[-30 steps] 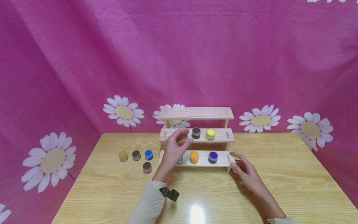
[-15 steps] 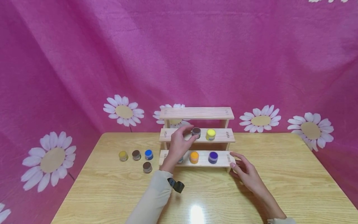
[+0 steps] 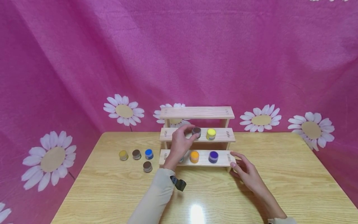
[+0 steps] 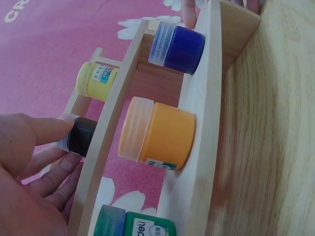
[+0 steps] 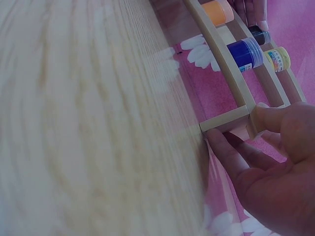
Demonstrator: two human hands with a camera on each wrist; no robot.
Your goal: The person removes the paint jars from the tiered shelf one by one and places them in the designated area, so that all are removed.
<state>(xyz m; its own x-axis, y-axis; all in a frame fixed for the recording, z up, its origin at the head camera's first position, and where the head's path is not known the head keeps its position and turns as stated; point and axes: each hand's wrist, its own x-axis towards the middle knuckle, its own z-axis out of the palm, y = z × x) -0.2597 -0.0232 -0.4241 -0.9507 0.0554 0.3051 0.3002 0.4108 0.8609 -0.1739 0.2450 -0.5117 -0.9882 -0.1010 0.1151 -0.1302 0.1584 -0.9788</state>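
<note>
A three-tier wooden display rack [image 3: 195,112] stands at the back of the table. My left hand [image 3: 180,143] pinches a dark paint jar [image 4: 81,136] between thumb and fingers on the middle shelf. Right of it stands a yellow paint jar [image 3: 211,134]. The lowest shelf bears an orange paint jar [image 3: 194,157], a purple paint jar [image 3: 213,157] and a green paint jar [image 4: 147,225]; my left wrist mostly hides the green one in the head view. My right hand [image 3: 247,175] grips the lowest shelf's right end, thumb on the board and fingers against its side support [image 5: 226,119].
On the table left of the rack are a mustard-yellow jar [image 3: 123,155], two brown jars [image 3: 136,154] and a blue jar [image 3: 149,154]. A pink cloth with white daisies [image 3: 124,111] hangs behind and beside the table. A black strap [image 3: 178,183] circles the left sleeve.
My left hand has moved right and slightly up, and its fingers have closed on the dark paint jar. The right hand has stayed at the rack's end.
</note>
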